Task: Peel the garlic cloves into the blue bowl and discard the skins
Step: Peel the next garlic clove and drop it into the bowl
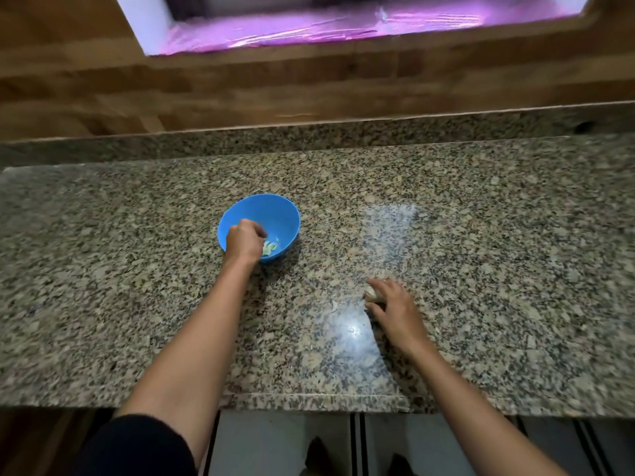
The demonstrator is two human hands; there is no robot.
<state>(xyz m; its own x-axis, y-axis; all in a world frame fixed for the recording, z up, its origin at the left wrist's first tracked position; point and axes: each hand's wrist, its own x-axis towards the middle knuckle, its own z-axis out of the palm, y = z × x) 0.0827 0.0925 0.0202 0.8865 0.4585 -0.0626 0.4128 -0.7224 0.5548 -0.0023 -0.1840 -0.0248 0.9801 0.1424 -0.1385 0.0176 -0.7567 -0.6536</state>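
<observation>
A blue bowl [275,214] stands on the granite counter [137,269], left of centre. Pale peeled cloves [270,248] lie in its bottom. My left hand [243,240] hovers over the bowl's near rim with its fingers curled downward; whether it holds anything is hidden. To the right, nearer the front edge, my right hand [395,309] rests over a pale garlic piece [371,293], fingers bent around it. A small scrap of skin [333,306] lies just left of that hand.
A granite upstand and a wooden wall run behind the counter, with a window [343,25] glowing pink above. The counter's front edge [309,398] is close to my body, with floor tiles below it.
</observation>
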